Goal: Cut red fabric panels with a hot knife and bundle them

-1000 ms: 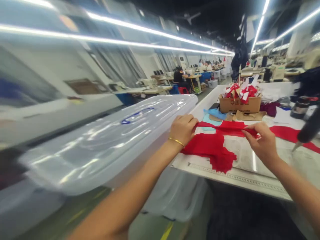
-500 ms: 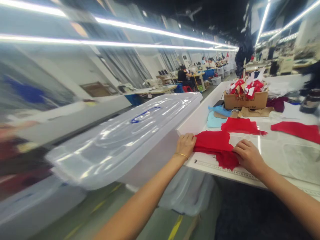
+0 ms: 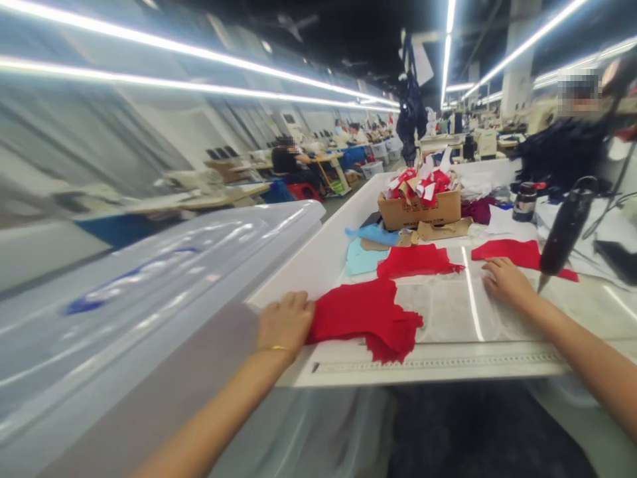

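A stack of red fabric pieces (image 3: 371,317) lies near the front left of the white work table (image 3: 318,255). My left hand (image 3: 284,323), with a gold bangle at the wrist, rests at the left edge of this stack with its fingers curled on the cloth. My right hand (image 3: 505,280) lies flat on a sheet of thin white fabric (image 3: 448,309), fingers stretched toward another red piece (image 3: 515,252). A third red piece (image 3: 415,260) lies between them, farther back.
A clear plastic bin lid (image 3: 149,279) with a blue handle sits left of the table. A cardboard box (image 3: 421,207) of red and white scraps, light blue fabric (image 3: 365,245), a hanging black tool (image 3: 565,229) and a dark cup (image 3: 525,200) stand behind. People work at distant tables.
My right hand left the red stack and moved right onto the white fabric. My left hand stays at the stack's left edge. The view has swung to the right.
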`<action>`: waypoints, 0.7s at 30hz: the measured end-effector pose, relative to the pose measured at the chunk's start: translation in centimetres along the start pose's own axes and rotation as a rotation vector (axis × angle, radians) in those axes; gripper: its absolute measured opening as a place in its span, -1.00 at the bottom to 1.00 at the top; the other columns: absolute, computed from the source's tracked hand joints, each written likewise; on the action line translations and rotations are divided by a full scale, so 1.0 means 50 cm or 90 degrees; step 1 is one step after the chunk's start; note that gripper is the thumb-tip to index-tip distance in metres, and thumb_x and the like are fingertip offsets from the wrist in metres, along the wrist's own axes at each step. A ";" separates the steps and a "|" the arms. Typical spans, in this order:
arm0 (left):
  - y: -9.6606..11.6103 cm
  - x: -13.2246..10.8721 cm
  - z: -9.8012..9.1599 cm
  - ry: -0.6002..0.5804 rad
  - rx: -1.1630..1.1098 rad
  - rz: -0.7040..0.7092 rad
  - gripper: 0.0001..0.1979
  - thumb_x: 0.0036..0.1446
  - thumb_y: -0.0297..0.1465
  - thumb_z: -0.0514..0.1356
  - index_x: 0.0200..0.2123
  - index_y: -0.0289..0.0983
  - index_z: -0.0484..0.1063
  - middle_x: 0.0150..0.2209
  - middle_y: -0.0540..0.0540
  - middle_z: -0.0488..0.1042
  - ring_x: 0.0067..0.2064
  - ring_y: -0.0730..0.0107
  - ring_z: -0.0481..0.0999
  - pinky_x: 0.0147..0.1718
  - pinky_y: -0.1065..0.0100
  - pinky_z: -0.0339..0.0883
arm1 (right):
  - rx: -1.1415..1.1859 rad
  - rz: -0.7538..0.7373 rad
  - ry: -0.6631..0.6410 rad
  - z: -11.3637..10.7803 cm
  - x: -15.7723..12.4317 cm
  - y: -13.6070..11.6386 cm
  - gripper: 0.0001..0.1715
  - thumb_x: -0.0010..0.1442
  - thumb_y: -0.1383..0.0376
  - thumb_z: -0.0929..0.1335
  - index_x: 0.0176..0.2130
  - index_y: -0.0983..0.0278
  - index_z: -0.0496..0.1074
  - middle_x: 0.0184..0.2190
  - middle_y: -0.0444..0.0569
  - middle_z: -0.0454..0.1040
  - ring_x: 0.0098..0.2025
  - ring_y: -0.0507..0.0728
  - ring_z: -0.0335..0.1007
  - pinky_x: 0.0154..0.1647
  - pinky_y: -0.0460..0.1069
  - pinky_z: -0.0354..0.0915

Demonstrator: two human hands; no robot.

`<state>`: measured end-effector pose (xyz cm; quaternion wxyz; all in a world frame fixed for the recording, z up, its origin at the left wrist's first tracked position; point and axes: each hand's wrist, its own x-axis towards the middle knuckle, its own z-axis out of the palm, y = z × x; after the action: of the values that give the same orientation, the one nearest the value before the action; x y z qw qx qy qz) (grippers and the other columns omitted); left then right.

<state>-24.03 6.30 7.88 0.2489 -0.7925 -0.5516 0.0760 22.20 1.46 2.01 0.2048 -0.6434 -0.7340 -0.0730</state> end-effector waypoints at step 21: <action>0.581 0.331 -0.202 0.050 -0.177 0.312 -0.77 0.36 -0.25 0.21 -0.12 -0.32 0.49 -0.08 -0.14 0.52 -0.02 0.18 0.51 -0.01 0.10 0.39 | 0.099 0.190 0.022 0.008 0.034 0.115 -0.87 0.25 0.39 0.36 -0.36 0.25 0.47 -0.32 -0.01 0.55 -0.18 0.18 0.39 -0.14 0.03 0.23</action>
<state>10.54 10.50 5.24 0.1333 -0.9310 -0.3388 0.0270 27.58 4.10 1.45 0.2750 -0.7259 -0.6304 0.0042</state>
